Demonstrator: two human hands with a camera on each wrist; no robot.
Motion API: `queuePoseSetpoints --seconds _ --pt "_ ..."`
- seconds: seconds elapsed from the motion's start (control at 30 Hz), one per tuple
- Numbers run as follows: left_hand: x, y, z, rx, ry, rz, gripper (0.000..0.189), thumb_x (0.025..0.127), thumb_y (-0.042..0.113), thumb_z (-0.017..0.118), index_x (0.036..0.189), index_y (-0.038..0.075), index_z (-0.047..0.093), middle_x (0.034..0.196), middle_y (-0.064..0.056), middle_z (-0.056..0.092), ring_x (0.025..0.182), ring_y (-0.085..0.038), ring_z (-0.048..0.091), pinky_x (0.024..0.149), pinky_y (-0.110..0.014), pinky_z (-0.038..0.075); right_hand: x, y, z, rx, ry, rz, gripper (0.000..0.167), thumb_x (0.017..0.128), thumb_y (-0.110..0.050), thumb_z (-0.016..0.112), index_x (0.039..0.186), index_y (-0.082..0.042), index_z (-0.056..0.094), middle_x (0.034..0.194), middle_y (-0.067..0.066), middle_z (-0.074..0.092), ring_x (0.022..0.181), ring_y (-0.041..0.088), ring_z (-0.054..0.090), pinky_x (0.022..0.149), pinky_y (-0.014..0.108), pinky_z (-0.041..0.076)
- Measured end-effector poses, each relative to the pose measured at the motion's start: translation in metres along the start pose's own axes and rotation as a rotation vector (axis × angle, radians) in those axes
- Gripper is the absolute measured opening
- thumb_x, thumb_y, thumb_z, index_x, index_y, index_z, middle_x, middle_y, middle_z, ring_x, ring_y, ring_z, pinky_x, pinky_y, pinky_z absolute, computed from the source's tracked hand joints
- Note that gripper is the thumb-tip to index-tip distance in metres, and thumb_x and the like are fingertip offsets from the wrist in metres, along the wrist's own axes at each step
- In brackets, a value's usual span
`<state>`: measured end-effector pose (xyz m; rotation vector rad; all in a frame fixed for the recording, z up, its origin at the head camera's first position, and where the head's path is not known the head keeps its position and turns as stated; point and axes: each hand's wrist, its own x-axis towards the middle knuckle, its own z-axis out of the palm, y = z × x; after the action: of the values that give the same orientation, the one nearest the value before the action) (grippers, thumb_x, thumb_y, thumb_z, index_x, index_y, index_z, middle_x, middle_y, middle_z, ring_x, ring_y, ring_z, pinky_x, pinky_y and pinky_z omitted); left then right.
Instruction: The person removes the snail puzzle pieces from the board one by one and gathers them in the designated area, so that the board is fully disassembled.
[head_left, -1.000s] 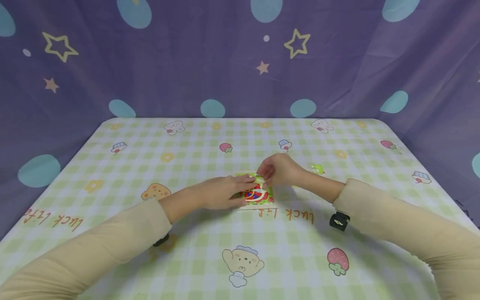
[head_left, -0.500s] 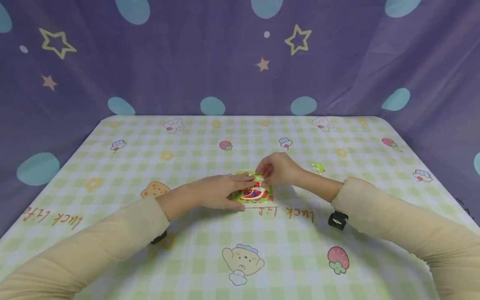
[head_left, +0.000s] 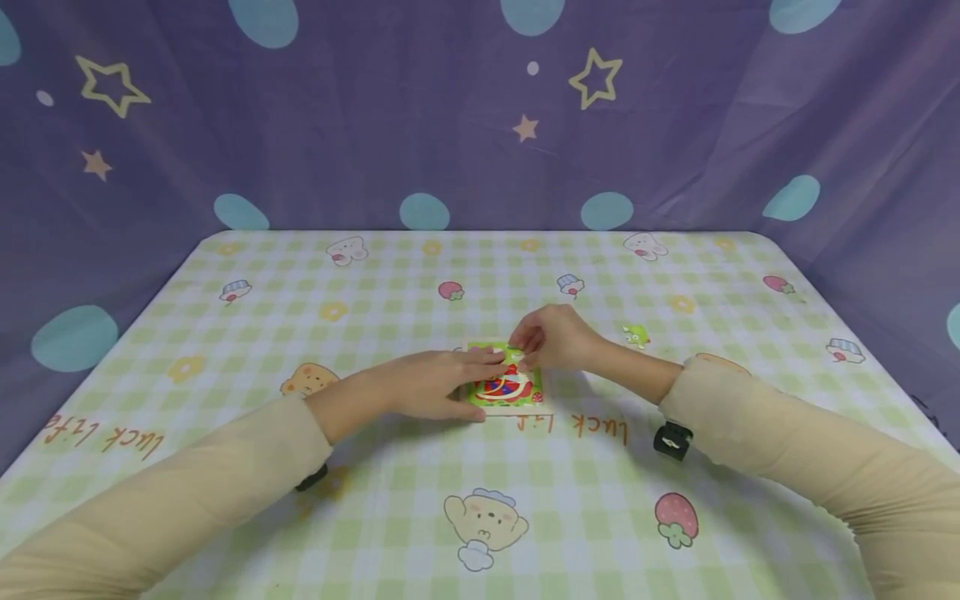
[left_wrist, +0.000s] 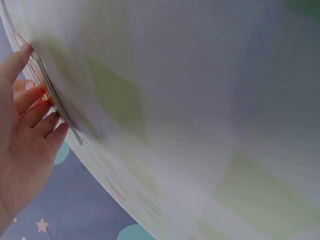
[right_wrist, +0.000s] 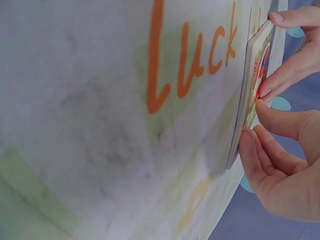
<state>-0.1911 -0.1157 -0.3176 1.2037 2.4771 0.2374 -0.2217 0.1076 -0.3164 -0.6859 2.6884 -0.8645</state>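
Observation:
A small square puzzle board with a shiny red and green picture lies at the middle of the table. My left hand lies over its left part, fingers nearly straight on the picture and thumb at the near edge. At the far right corner, my right hand has curled fingers. In the right wrist view, the right thumb touches the board's face and the forefinger meets its edge. What lies under the left fingers is hidden. A loose green piece with eyes lies right of the board, beyond my right forearm.
A checked green and white tablecloth with printed cartoons and lettering covers the table. Behind the far edge hangs a purple curtain with stars and blue dots. Both forearms wear cream sleeves, with a black wrist device under the right one.
My left hand has drawn back slightly to the left, with the thumb lower at the near edge. More of the picture shows. The board has shifted a touch left; the right hand stays at its corner.

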Motion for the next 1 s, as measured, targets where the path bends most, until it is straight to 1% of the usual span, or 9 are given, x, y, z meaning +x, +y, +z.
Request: queuePoseSetpoints --seconds 0.1,0.23,0.37,0.53,0.63,0.77,1.0 --pt "-0.003 0.0 0.0 0.006 0.013 0.013 0.069 0.093 0.047 0.057 0.151 0.017 0.033 0.161 -0.001 0.024 0.149 -0.021 0.025 0.119 -0.044 0.031 0.0 0.0 0.0 -0.003 0.001 0.01 0.023 0.074 -0.008 0.082 0.095 -0.003 0.073 0.09 0.009 0.075 0.079 0.015 0.07 0.076 0.025 0.058" --pt "-0.006 -0.002 0.0 0.005 0.017 0.012 0.067 0.094 0.046 0.057 0.15 0.019 0.035 0.161 0.002 0.025 0.149 -0.018 0.023 0.119 -0.043 0.03 0.001 0.001 0.001 0.0 0.001 0.017 0.023 0.074 -0.008 0.082 0.095 -0.004 0.073 0.091 0.009 0.075 0.08 0.015 0.07 0.076 0.026 0.058" --pt "-0.007 -0.003 0.0 -0.022 0.013 0.011 0.066 0.093 0.045 0.058 0.15 0.019 0.035 0.161 0.003 0.024 0.149 -0.018 0.024 0.12 -0.043 0.028 0.003 0.001 0.002 0.023 0.004 0.034 0.021 0.075 -0.007 0.081 0.094 -0.003 0.073 0.09 0.01 0.075 0.079 0.015 0.07 0.075 0.025 0.058" --pt "-0.006 -0.005 0.0 -0.05 0.017 0.03 0.066 0.093 0.043 0.06 0.149 0.016 0.038 0.16 0.0 0.026 0.148 -0.02 0.026 0.12 -0.044 0.027 0.006 0.002 0.002 0.077 -0.001 0.086 0.02 0.077 -0.008 0.079 0.096 -0.002 0.073 0.09 0.011 0.075 0.077 0.012 0.069 0.074 0.023 0.057" --pt "-0.006 -0.006 0.0 -0.051 0.014 0.03 0.066 0.093 0.044 0.059 0.149 0.017 0.037 0.16 0.0 0.026 0.148 -0.02 0.025 0.121 -0.044 0.027 0.008 0.003 0.002 0.112 -0.013 0.136 0.022 0.078 -0.01 0.078 0.098 -0.003 0.074 0.092 0.009 0.076 0.077 0.01 0.068 0.072 0.02 0.055" --pt "-0.005 -0.006 0.001 -0.061 0.011 0.03 0.066 0.093 0.044 0.06 0.149 0.017 0.037 0.16 0.001 0.025 0.148 -0.02 0.025 0.121 -0.044 0.027 0.009 0.003 0.002 0.131 -0.023 0.186 0.022 0.079 -0.011 0.078 0.1 -0.005 0.074 0.091 0.008 0.076 0.075 0.007 0.066 0.069 0.016 0.052" --pt "-0.006 -0.006 0.001 -0.074 0.008 0.024 0.066 0.092 0.042 0.06 0.149 0.017 0.038 0.16 0.002 0.025 0.148 -0.02 0.024 0.121 -0.043 0.026 0.011 0.001 -0.001 0.17 -0.038 0.235 0.023 0.08 -0.012 0.077 0.102 -0.004 0.074 0.09 0.008 0.076 0.069 0.003 0.064 0.066 0.015 0.05"
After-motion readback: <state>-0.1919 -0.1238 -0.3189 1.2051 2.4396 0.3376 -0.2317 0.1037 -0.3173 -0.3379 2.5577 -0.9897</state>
